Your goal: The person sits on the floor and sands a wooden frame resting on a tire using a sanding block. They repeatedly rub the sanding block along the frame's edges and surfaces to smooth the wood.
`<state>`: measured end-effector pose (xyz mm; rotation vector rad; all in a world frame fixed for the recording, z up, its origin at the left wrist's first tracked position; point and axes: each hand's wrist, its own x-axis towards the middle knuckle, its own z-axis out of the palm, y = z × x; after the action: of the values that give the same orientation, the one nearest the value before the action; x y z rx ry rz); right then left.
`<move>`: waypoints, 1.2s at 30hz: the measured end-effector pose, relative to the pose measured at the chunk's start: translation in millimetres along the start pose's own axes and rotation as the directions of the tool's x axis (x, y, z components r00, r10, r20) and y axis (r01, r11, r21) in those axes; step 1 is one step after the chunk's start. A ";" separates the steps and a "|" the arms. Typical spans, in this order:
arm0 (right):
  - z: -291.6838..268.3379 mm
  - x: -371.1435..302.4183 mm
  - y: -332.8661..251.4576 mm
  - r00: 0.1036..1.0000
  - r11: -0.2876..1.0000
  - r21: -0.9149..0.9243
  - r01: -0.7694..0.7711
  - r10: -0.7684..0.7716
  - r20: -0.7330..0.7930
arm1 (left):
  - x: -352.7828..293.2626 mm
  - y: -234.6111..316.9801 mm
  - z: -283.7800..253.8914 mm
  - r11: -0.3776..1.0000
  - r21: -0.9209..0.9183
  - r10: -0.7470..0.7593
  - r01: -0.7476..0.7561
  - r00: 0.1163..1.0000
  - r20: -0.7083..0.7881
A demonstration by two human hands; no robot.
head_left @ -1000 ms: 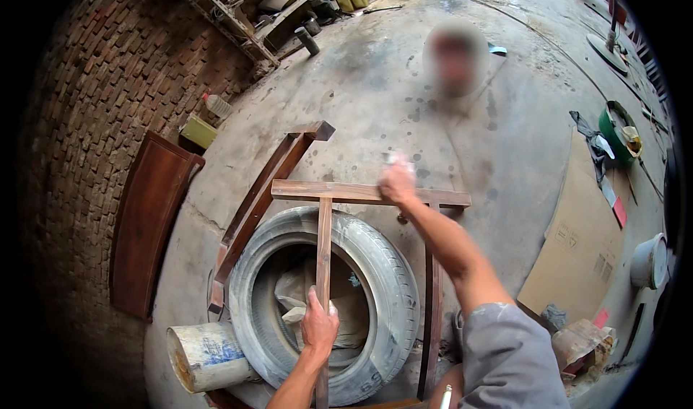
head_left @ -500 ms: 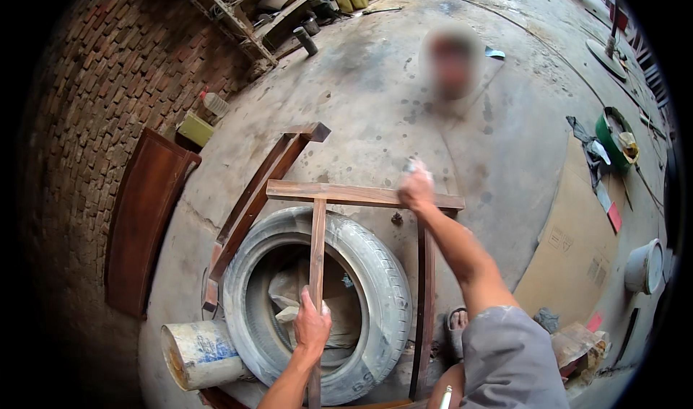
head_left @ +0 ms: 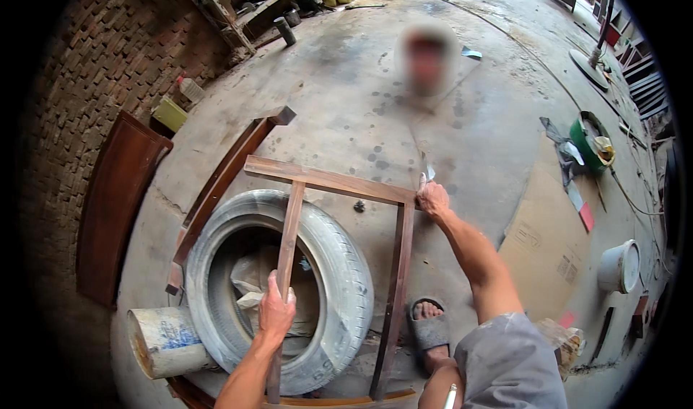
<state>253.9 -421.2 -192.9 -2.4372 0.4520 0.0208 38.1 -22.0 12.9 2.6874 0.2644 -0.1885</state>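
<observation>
As for progress: the dark brown wooden frame of straight bars (head_left: 328,179) is at centre of the pic, over the big grey rubber tyre (head_left: 354,272); its far crossbar & two long bars look already joined. The R hand (head_left: 434,199) is at the right end of this crossbar, but how much surface is done or left, I cannot tell, b/c the wood shows no clear border. The long brown wooden piece w/ short end block (head_left: 227,186), left of the tyre, has no hand on it.

About the grip: the L hand (head_left: 276,311) is closed around the left long bar, approx. lower centre of the pic. The R hand is nearly closed, pinching a small whitish sheet-like piece (head_left: 431,172); cloth or paper, not clear. Whether its fingers also press the wood, can't tell.
</observation>
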 end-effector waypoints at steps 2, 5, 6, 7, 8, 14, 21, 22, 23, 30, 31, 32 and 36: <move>-2.6 -11.0 -0.3 1.000 1.000 0.003 -0.008 0.008 0.014 | -5.5 -5.8 1.3 0.999 -0.020 0.029 -0.030 0.999 -0.017; -7.1 -25.4 -2.2 0.997 0.999 0.002 -0.042 0.041 0.057 | -18.5 -12.5 1.4 0.998 -0.045 0.038 -0.040 0.999 -0.032; -7.5 -28.1 0.0 0.996 0.998 -0.011 -0.055 0.055 0.076 | -21.5 -13.5 1.8 0.998 -0.051 0.038 -0.040 0.999 -0.033; -7.8 -30.7 1.6 0.993 0.997 -0.025 -0.066 0.068 0.094 | -22.2 -14.0 1.9 0.998 -0.029 0.054 -0.055 0.998 -0.037; -7.7 -32.9 2.1 0.993 0.997 -0.038 -0.068 0.071 0.096 | -21.9 -14.0 1.7 0.998 -0.007 0.070 -0.070 0.997 -0.041; -11.2 -81.3 29.4 0.974 0.957 0.281 -0.074 0.130 -0.186 | -23.4 -1.5 -3.9 0.986 0.148 0.095 -0.081 0.991 -0.091; -58.1 -240.4 137.9 0.827 0.380 0.859 -0.344 0.556 0.085 | -101.3 122.3 -37.7 0.890 -0.418 0.181 -0.181 0.983 -0.038; -68.2 -258.1 133.6 0.793 0.292 0.869 -0.400 0.586 0.169 | -121.8 142.8 -44.6 0.760 -0.607 0.271 -0.232 0.962 -0.027; -80.4 -277.1 133.7 0.754 0.194 0.871 -0.451 0.605 0.255 | -145.1 164.4 -50.9 0.594 -0.766 0.352 -0.248 0.935 -0.030; -133.0 -344.5 149.7 0.689 -0.091 0.940 -0.330 0.657 0.306 | -305.9 304.1 -115.7 0.317 -0.696 0.875 0.644 0.085 0.476; -138.7 -346.1 148.7 0.642 -0.239 0.925 -0.296 0.667 0.378 | -318.3 322.1 -111.2 0.354 -0.619 0.880 0.702 -0.026 0.474; -144.5 -349.2 147.9 0.598 -0.380 0.890 -0.253 0.662 0.452 | -327.8 333.7 -106.2 0.363 -0.593 0.880 0.719 -0.055 0.471; -155.8 -401.4 152.4 0.651 -0.347 0.765 -0.543 0.402 0.644 | -350.5 361.2 -82.0 0.394 -0.516 0.870 0.761 -0.128 0.476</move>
<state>-188.5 -500.3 -110.9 -0.4777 0.9974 0.1340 -217.9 -362.2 293.4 0.4464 -0.3583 -1.5283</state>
